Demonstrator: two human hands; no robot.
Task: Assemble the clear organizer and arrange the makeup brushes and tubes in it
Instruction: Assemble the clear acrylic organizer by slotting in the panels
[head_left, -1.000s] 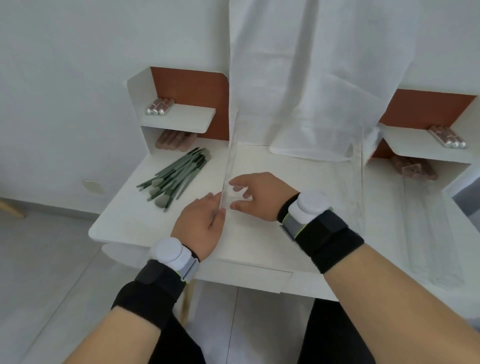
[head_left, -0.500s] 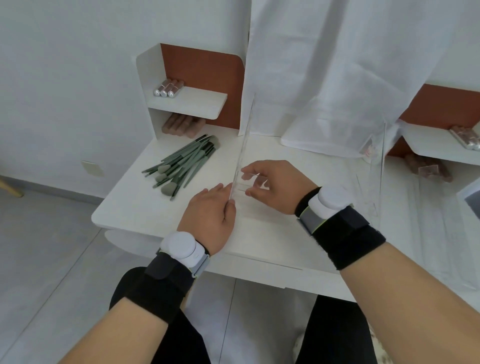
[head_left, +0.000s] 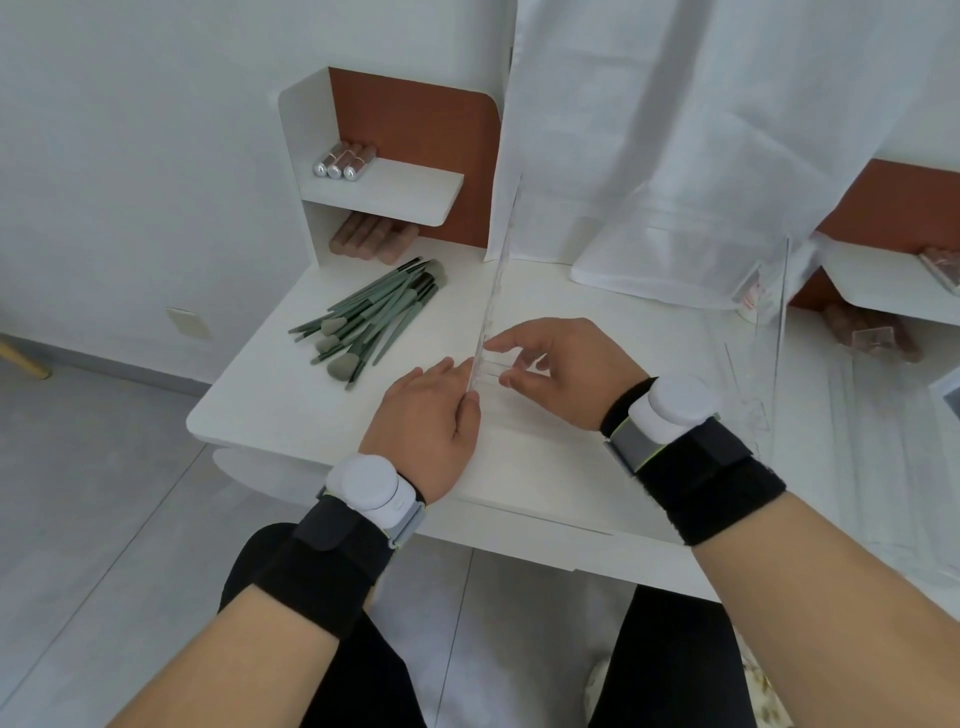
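A tall clear organizer panel stands on edge on the white desk. My left hand grips its near lower edge from the left. My right hand pinches a small clear piece against the panel's right face. A second clear panel stands upright to the right. Several green makeup brushes lie in a pile at the left. Silver-capped tubes lie on the left shelf, with pink tubes beneath it.
White cloth hangs over the back of the desk. At the right, another shelf carries tubes, and more pink tubes lie below it. Flat clear parts lie at the right. The desk's front edge is close to my wrists.
The view has shifted, putting the desk lower right in frame. Both hands stay on the upright panel, and my right fingers have closed further on the small clear piece.
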